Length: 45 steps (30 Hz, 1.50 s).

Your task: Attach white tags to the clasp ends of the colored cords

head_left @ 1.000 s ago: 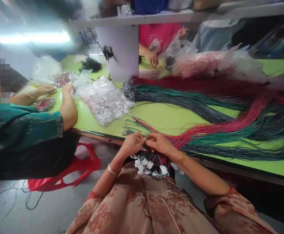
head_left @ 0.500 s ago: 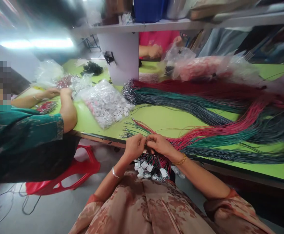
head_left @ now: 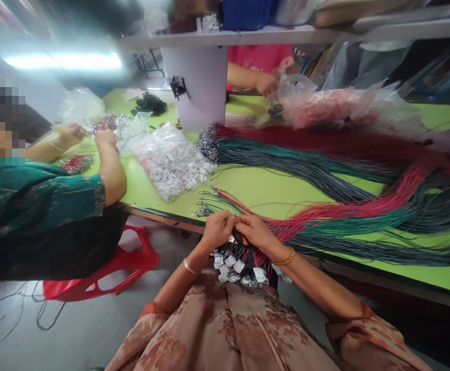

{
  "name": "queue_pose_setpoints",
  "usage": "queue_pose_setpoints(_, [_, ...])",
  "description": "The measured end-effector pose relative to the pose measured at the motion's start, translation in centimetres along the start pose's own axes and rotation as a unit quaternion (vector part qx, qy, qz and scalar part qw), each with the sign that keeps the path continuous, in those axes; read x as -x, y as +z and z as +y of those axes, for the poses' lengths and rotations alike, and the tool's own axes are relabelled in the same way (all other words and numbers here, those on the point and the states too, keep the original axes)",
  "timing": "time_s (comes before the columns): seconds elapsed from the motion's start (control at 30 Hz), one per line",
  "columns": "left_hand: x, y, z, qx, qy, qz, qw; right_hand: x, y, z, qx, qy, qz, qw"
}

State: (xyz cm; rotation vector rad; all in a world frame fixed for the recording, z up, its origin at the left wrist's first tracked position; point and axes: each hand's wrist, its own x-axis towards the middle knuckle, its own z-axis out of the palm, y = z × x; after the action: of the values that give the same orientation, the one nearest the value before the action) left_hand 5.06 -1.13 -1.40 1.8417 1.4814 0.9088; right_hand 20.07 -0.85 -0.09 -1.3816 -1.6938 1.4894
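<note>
My left hand and my right hand meet at the table's front edge, fingertips pinched together. Whatever is between them is too small and too covered by the fingers to name. Below them, over my lap, hang thin wires with white plastic connectors on their ends. Just beyond my hands, loose wire ends with metal tips lie on the table. Red wires, green wires and black wires stretch from near my right hand toward the right.
A clear bag of white connectors rests on the green table. Behind lie thicker wire bundles and a bag of pinkish parts. At left, a co-worker's arm leans on the table, above a red stool. A shelf crosses overhead.
The view has shifted slightly. My hands stay pinched together at nearly the same place. The left co-worker's hands have moved apart, and the hand across the table has moved right toward the plastic bag.
</note>
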Motion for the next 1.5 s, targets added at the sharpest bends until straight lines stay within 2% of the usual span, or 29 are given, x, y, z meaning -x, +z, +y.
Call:
queue_pose_setpoints(0.1, [0.0, 0.5, -0.4, -0.021, 0.013, 0.005, 1.000, 0.3, 0.0, 0.1, -0.003, 0.005, 0.004, 1.000])
queue_pose_setpoints(0.17, [-0.2, 0.9, -0.7, -0.049, 0.022, 0.026, 0.998, 1.6, -0.1, -0.8, -0.010, 0.008, -0.014, 1.000])
queue_pose_setpoints(0.23, [-0.4, 1.1, -1.0, -0.090, 0.025, 0.057, 0.994, 3.9, -0.4, -2.6, -0.019, -0.003, -0.086, 0.996])
queue_pose_setpoints(0.27, [-0.5, 1.2, -1.1, -0.110, 0.026, 0.070, 0.991, 5.3, -0.7, -3.8, -0.016, -0.023, -0.152, 0.988])
queue_pose_setpoints(0.3, [-0.6, 1.4, -1.3, -0.127, 0.029, 0.079, 0.988, 6.5, -1.1, -4.9, -0.003, -0.060, -0.192, 0.980])
queue_pose_setpoints(0.33, [-0.6, 1.5, -1.3, -0.140, 0.034, 0.083, 0.986, 7.3, -1.7, -6.0, 0.012, -0.106, -0.200, 0.974])
queue_pose_setpoints(0.37, [-0.6, 1.5, -1.4, -0.150, 0.041, 0.081, 0.984, 7.7, -2.4, -6.9, 0.033, -0.145, -0.148, 0.978])
queue_pose_setpoints(0.4, [-0.5, 1.6, -1.3, -0.162, 0.052, 0.078, 0.982, 7.5, -3.4, -7.4, 0.068, -0.175, -0.053, 0.981])
queue_pose_setpoints(0.43, [-0.2, 1.6, -1.3, -0.177, 0.063, 0.079, 0.979, 6.7, -4.5, -7.5, 0.121, -0.193, 0.059, 0.972])
queue_pose_setpoints(0.47, [0.0, 1.5, -1.1, -0.197, 0.075, 0.084, 0.974, 5.3, -5.8, -7.2, 0.189, -0.190, 0.156, 0.951])
queue_pose_setpoints(0.53, [0.9, 1.3, -0.7, -0.247, 0.107, 0.104, 0.958, 1.6, -8.6, -5.6, 0.321, -0.141, 0.258, 0.900])
queue_pose_setpoints(0.6, [2.0, 0.9, -0.1, -0.291, 0.150, 0.128, 0.936, -2.2, -11.1, -3.2, 0.431, -0.060, 0.300, 0.849])
queue_pose_setpoints(0.67, [3.2, 0.5, 0.7, -0.319, 0.198, 0.136, 0.917, -5.1, -12.7, -1.1, 0.517, 0.008, 0.253, 0.818])
queue_pose_setpoints(0.73, [4.4, 0.4, 1.3, -0.328, 0.252, 0.110, 0.904, -6.5, -13.0, 0.0, 0.558, 0.037, 0.204, 0.804])
queue_pose_setpoints(0.8, [5.5, 0.5, 1.7, -0.316, 0.309, 0.060, 0.895, -6.6, -12.0, -0.4, 0.554, 0.024, 0.205, 0.807])
queue_pose_setpoints(0.87, [6.3, 0.7, 1.6, -0.298, 0.346, 0.019, 0.889, -6.0, -9.9, -1.7, 0.503, -0.038, 0.211, 0.837])
queue_pose_setpoints(0.9, [6.6, 0.8, 1.5, -0.292, 0.350, 0.004, 0.890, -5.6, -8.4, -2.5, 0.464, -0.084, 0.188, 0.862])
queue_pose_setpoints(0.97, [7.0, 0.8, 1.1, -0.279, 0.332, -0.017, 0.901, -5.1, -5.2, -3.8, 0.375, -0.176, 0.072, 0.907])
queue_pose_setpoints(1.0, [7.1, 0.6, 0.9, -0.267, 0.312, -0.025, 0.911, -4.9, -3.6, -4.1, 0.357, -0.197, 0.018, 0.913])
queue_pose_setpoints(1.07, [6.7, -0.1, 0.4, -0.233, 0.262, -0.026, 0.936, -4.9, -0.8, -4.0, 0.397, -0.201, -0.031, 0.895])
queue_pose_setpoints(1.17, [4.3, -2.4, -0.2, -0.168, 0.180, 0.047, 0.968, -5.5, 1.6, -3.0, 0.458, -0.178, -0.023, 0.871])
queue_pose_setpoints(1.27, [-0.4, -5.2, -1.1, -0.128, 0.089, 0.170, 0.973, -5.9, 2.2, -2.1, 0.473, -0.185, -0.023, 0.861])
queue_pose_setpoints(1.33, [-4.3, -6.5, -2.2, -0.147, 0.053, 0.203, 0.967, -5.8, 2.2, -2.1, 0.487, -0.194, -0.028, 0.851])
queue_pose_setpoints(1.4, [-7.7, -7.1, -3.4, -0.196, 0.028, 0.185, 0.963, -5.6, 2.2, -2.2, 0.512, -0.199, -0.040, 0.834])
queue_pose_setpoints(1.5, [-11.0, -6.6, -5.2, -0.262, -0.025, 0.100, 0.960, -5.4, 2.4, -2.4, 0.547, -0.205, -0.054, 0.810])
